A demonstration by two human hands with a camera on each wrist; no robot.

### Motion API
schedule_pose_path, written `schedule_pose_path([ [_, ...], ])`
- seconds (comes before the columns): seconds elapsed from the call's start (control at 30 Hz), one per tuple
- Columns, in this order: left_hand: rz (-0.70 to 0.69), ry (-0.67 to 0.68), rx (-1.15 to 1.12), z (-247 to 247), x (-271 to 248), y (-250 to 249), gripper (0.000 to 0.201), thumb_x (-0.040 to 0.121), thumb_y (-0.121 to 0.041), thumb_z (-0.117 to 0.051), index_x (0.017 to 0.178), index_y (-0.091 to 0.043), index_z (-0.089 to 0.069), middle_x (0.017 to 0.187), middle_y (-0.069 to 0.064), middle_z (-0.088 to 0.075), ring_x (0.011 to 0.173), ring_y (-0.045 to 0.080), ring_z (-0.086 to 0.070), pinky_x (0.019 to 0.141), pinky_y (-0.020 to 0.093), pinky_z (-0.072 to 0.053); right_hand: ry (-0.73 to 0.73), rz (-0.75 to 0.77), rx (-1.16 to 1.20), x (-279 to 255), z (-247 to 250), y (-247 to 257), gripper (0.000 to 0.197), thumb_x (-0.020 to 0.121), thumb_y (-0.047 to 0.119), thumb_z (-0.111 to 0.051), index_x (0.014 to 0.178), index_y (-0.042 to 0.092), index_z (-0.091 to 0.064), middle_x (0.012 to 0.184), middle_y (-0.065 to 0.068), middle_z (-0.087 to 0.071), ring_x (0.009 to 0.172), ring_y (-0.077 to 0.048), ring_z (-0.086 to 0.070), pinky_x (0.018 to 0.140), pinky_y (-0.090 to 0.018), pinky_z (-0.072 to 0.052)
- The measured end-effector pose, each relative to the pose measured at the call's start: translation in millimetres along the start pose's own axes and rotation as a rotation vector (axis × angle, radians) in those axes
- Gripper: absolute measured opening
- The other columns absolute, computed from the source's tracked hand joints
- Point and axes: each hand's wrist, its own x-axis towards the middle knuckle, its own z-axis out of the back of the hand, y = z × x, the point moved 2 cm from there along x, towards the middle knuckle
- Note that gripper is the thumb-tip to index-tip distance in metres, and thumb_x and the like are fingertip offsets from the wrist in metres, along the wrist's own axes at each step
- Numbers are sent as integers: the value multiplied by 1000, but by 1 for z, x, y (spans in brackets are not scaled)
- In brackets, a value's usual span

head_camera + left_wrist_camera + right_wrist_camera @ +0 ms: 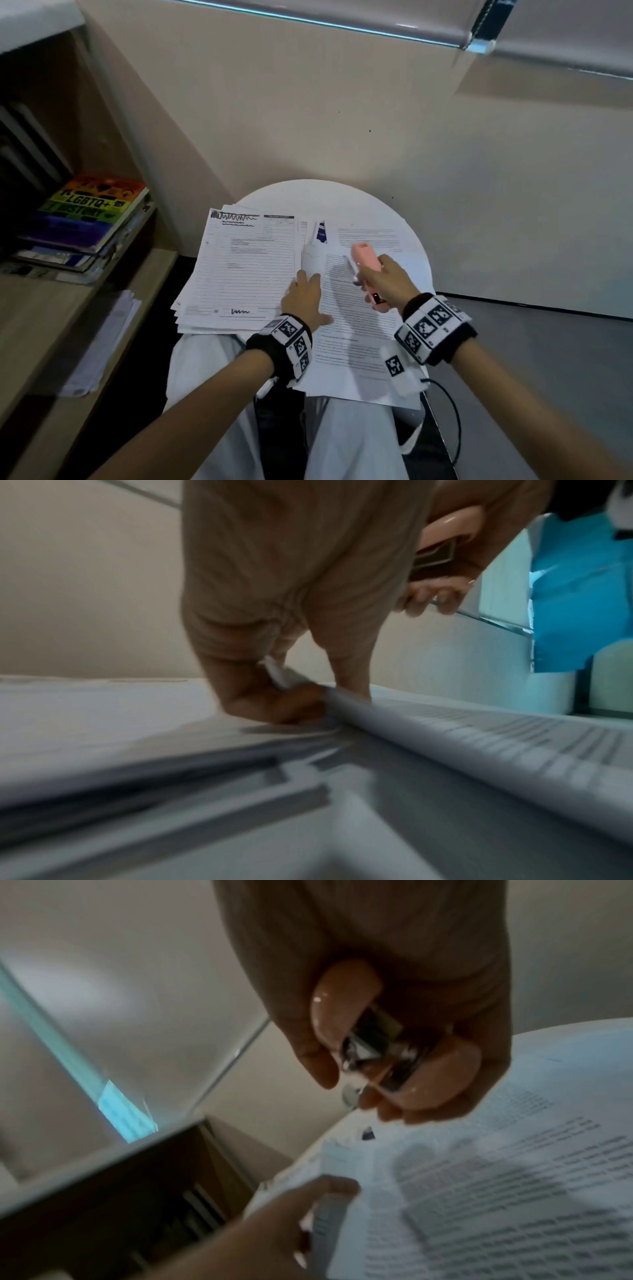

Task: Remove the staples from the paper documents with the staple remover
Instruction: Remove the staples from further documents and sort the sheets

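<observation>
Fingers of left hand point(303, 298) pinch the edge of the right document point(359, 318) on the round white table point(342, 198); the form stack point(239, 267) lies left. Right hand point(383, 277) grips the pink staple remover point(366, 260), raised above the page. Staple not visible. Suggest pinning the paper flat beside the staple, then lowering the tool slowly.

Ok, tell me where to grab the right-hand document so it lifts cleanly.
Take the document by its left long edge, coming from the left. That edge curls up off the table, giving fingers room underneath; the left hand already pinches it there. The right hand holds the staple remover.
</observation>
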Motion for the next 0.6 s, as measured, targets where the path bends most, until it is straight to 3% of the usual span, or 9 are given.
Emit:
schedule_pose_path([
  [0.1,54,-38,279,5,0,-2,85,73,-58,-68,135,-11,-35,150,14,-12,138,36,-17,109,46,-28,-4,24,-89,17,-19,0,16,91,22,-52,99,9,-50,100,-17,-67,59,-23,-51,50,-27,-43],
  [0.2,21,19,367,0,5,1,97,77,-66,-58,145,-7,-22,158,10,8,146,33,7,116,50,-10,-26,63,-216,40,-37,-3,31,90,23,-52,117,7,-47,110,-19,-65,78,-28,-60,62,-34,-50],
  [0.27,-7,63,342,-4,8,5,103,78,-68,-55,149,-7,-11,159,8,10,147,29,10,118,50,-7,-22,95,-267,53,-47,-8,44,90,28,-54,130,15,-40,113,-19,-63,91,-34,-65,80,-43,-54],
  [0.33,-25,105,279,-8,11,11,108,79,-68,-54,151,-9,0,159,5,14,147,27,11,118,49,-6,-10,140,-310,60,-56,-9,51,91,35,-55,136,25,-34,116,-21,-60,93,-37,-65,85,-47,-53],
  [0.43,-53,129,243,-10,12,17,112,77,-70,-53,151,-11,7,159,2,17,147,26,13,118,49,-5,-6,176,-366,62,-63,-9,49,94,36,-51,138,26,-32,118,-23,-60,94,-35,-63,84,-41,-51],
  [0.5,-63,133,239,-10,13,17,112,77,-69,-54,151,-12,7,159,0,17,147,26,13,117,50,-5,-23,178,-374,63,-66,-9,48,96,38,-48,139,23,-32,114,-22,-61,91,-32,-60,75,-32,-44],
  [0.6,-83,130,246,-9,15,17,110,78,-65,-58,152,-12,5,159,0,15,147,28,12,118,50,-6,-60,192,-402,66,-70,-11,48,97,40,-45,139,21,-31,113,-23,-60,92,-34,-61,69,-28,-36],
])
